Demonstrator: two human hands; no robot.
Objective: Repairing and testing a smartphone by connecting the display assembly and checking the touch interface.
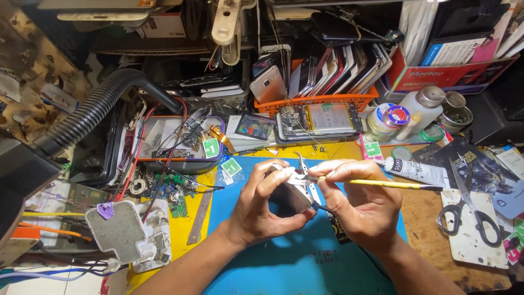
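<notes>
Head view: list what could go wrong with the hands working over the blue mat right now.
1. The left hand grips the small grey part in mid-air above the blue mat; a slip could drop it into the clutter.
2. The right hand holds both a yellow brush and metal tweezers close to the left fingers; a jerk might poke them.
3. The scissors lie near the right forearm and could get knocked.
</notes>
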